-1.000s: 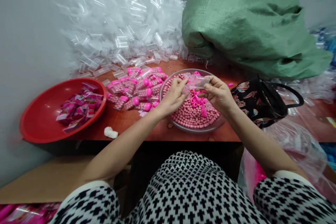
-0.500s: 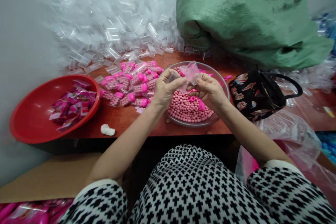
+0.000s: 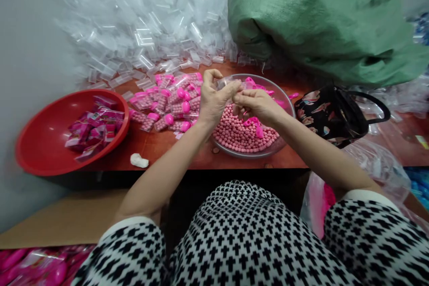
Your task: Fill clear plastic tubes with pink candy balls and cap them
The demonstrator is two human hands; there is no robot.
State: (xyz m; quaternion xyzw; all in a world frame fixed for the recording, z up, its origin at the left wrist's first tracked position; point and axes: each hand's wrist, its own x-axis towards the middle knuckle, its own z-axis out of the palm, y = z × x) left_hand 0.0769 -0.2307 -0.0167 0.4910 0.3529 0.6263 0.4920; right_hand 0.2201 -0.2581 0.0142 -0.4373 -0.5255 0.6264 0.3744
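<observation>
My left hand (image 3: pixel 213 98) and my right hand (image 3: pixel 256 103) meet above a clear bowl (image 3: pixel 285 98) full of small pink balls (image 3: pixel 239 136). Both hands pinch a small clear plastic container (image 3: pixel 225 83) held between their fingertips. Pink caps (image 3: pixel 254 124) lie on the balls just below my right hand. To the left of the bowl lies a pile of filled clear containers with pink caps (image 3: pixel 169 103).
A red basin (image 3: pixel 43 143) with pink wrapped packets stands at the left on the wooden table (image 3: pixel 167 145). A heap of empty clear containers (image 3: pixel 140 22) fills the back. A green sack (image 3: pixel 321 18) and a black patterned bag (image 3: pixel 331 114) are at the right. A white wad (image 3: pixel 139 160) lies near the front edge.
The hands have drawn closer together and turned the clear container, which was tilted up between them half a second ago and now lies low between the fingertips.
</observation>
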